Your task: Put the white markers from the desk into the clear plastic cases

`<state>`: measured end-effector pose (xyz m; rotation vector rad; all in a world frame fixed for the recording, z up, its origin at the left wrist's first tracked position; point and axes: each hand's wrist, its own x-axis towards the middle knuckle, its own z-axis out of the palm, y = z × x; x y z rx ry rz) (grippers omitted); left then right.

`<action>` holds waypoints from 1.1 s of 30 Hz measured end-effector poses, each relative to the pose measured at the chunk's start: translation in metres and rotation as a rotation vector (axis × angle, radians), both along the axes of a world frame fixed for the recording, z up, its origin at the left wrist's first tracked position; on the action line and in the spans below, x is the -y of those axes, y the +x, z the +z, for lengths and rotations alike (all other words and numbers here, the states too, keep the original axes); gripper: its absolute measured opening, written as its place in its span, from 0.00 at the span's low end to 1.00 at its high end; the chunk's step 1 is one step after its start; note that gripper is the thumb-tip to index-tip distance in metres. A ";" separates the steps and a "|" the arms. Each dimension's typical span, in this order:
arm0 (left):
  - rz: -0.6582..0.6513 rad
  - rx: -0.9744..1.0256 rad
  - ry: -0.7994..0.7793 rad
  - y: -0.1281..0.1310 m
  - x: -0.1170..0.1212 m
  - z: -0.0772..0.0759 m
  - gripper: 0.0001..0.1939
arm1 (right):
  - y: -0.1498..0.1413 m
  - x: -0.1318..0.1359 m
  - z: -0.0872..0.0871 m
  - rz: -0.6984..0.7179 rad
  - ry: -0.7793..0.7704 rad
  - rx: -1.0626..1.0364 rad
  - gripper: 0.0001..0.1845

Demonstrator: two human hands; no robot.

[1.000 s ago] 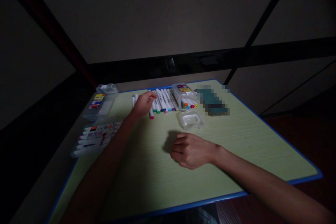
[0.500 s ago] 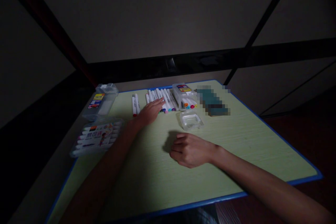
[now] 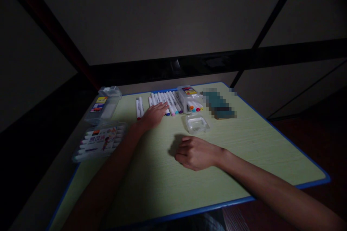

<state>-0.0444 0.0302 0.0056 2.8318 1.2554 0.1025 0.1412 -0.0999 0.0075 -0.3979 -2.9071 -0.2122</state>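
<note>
My left hand [image 3: 153,116] lies flat with fingers stretched out over the near ends of a row of white markers [image 3: 168,101] with coloured caps, at the far side of the light green table [image 3: 244,144]. Two more markers [image 3: 139,107] lie apart just left of the hand. My right hand [image 3: 195,152] rests on the table's middle, its fingers curled loosely under, with nothing visible in it. A clear marker box [image 3: 189,98] holding a few markers lies on its side right of the row, its clear lid [image 3: 197,123] in front of it.
At the left edge lie a full clear case of markers [image 3: 99,141] and, behind it, an empty clear case [image 3: 104,105]. A blurred teal object [image 3: 219,104] sits at the far right. The blue-edged table is surrounded by dark floor and dark frame bars.
My left hand moved right from the left end of the marker row and flattened onto the markers; two markers now lie uncovered at its left. My right hand stayed put.
</note>
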 end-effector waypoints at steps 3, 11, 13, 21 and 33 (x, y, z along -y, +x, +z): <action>-0.017 -0.002 -0.023 -0.002 -0.002 0.001 0.23 | 0.000 0.000 0.000 -0.004 -0.001 -0.003 0.08; -0.097 -0.015 -0.023 -0.013 -0.012 -0.001 0.24 | 0.000 0.000 0.000 -0.010 -0.001 -0.019 0.07; -0.107 -0.020 -0.033 -0.015 -0.012 0.001 0.25 | 0.000 0.000 0.000 -0.015 -0.004 -0.023 0.07; -0.066 0.057 -0.081 -0.015 -0.013 -0.003 0.24 | 0.000 0.000 -0.001 -0.006 -0.008 -0.056 0.07; -0.027 0.229 -0.091 -0.026 -0.019 0.023 0.24 | 0.000 0.000 0.000 -0.017 -0.002 -0.008 0.08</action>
